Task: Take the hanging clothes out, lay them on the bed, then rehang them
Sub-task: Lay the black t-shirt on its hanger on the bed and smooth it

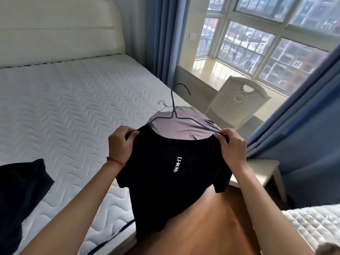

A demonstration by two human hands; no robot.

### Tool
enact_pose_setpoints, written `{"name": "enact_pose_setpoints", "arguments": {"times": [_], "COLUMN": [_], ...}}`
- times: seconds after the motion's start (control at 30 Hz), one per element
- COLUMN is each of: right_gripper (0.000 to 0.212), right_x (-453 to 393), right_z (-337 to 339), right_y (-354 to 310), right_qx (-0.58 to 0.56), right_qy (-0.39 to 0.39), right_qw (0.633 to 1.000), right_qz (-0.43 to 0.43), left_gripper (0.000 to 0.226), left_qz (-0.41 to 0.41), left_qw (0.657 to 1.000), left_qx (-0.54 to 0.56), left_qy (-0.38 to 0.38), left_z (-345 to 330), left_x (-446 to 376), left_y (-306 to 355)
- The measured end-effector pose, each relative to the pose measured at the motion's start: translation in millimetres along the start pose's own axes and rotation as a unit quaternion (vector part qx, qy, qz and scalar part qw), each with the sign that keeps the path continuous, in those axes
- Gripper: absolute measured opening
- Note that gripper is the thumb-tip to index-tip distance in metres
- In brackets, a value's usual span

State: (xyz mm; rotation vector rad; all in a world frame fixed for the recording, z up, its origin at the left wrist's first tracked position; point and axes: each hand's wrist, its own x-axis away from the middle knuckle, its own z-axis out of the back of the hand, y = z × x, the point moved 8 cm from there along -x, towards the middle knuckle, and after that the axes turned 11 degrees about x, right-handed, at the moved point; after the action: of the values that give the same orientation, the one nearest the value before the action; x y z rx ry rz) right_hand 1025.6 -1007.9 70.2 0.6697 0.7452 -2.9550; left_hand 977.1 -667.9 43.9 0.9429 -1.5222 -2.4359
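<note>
A dark garment (22,196) lies at the left edge of the view, draped over the near edge of the bare quilted mattress (73,100). To its right the left hand (120,142), with a red string bracelet (116,161) at the wrist, has its fingers closed in a pinch on the left shoulder of a black T-shirt (171,183). The shirt hangs in the air past the mattress's near right corner, above the wooden floor (211,227), with white lettering down its middle. A dark wire hanger (176,109) sits in its neck opening, hook standing up. Behind the collar a mauve shirt (184,126) lies at the mattress's right edge, beside a second, paler hanger hook (162,103). The right hand (232,146) grips the shirt's right shoulder, fingers curled shut on the cloth. Further right stand a white chair (237,105), blue curtains (303,126) and the window (266,43).
</note>
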Motion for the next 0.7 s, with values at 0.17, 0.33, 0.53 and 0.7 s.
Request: {"name": "enact_pose_setpoints", "arguments": {"times": [0.17,0.33,0.53,0.7], "right_gripper": [0.016,0.015,0.013,0.013], "right_x": [-72.5,-147.4,-219.6,-247.1], "right_z": [-67.7,-152.0,-238.1,-308.9], "right_y": [-24.1,-46.1,-83.2,-100.9], "right_qx": [-0.040,-0.082,-0.110,-0.119], "right_qy": [-0.054,-0.133,-0.203,-0.236], "right_qw": [0.996,0.978,0.949,0.940], "right_qz": [0.062,0.135,0.213,0.216], "left_gripper": [0.011,0.008,0.006,0.007], "left_qz": [0.032,0.081,0.128,0.145], "left_qw": [0.998,0.987,0.962,0.948], "left_qx": [-0.020,-0.060,-0.148,-0.213], "left_qy": [0.059,0.128,0.193,0.187], "left_z": [-11.5,-29.7,-35.2,-30.5], "left_x": [-33.9,-64.7,-97.0,-126.8], "left_y": [-29.5,-64.3,-106.5,-143.9]}}
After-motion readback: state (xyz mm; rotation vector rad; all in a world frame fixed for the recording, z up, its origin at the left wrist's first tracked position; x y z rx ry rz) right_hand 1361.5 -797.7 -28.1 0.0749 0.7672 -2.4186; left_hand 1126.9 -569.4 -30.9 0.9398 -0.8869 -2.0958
